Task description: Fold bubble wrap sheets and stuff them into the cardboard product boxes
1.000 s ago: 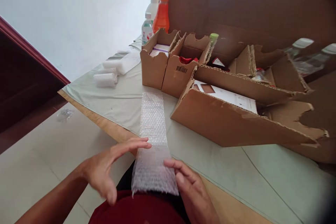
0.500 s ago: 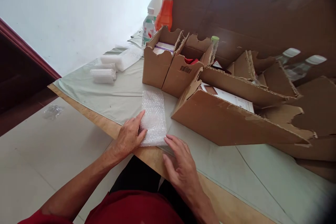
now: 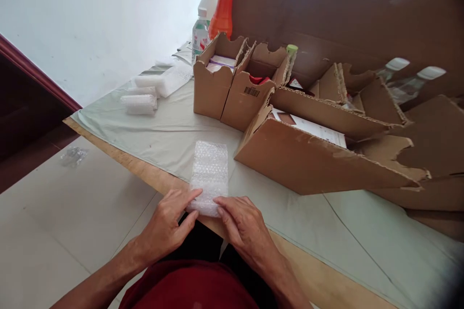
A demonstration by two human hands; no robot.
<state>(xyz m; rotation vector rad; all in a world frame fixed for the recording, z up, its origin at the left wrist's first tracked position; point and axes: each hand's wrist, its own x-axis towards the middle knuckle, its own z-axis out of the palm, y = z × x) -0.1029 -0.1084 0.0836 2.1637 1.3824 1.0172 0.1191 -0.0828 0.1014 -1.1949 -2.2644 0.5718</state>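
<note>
bubble wrap, clear and studded, lies as a short strip at the front of the table, its far end flat on the pale green cloth and its near end, which looks thicker and doubled over, by the bare wooden edge. the person's left hand has its forefinger on top of the near end and its thumb at the front, pinching that corner lightly; the right hand does the same at the other corner, thumb and forefinger close together. whether anything is wrapped inside cannot be told.

the step in hand seems to be turning the near end over on itself. to do it well, both hands should work at one pace, so that the fold runs square to the strip's sides and neither corner creeps ahead. light, even pressure from the fingertips would keep the layers snug without bursting the bubbles, and the thumbs can guide the front from below. the flat part is best left straight, well apart from the white bubble-wrap rolls at the left and just clear of the nearest cardboard box at the right.
</note>
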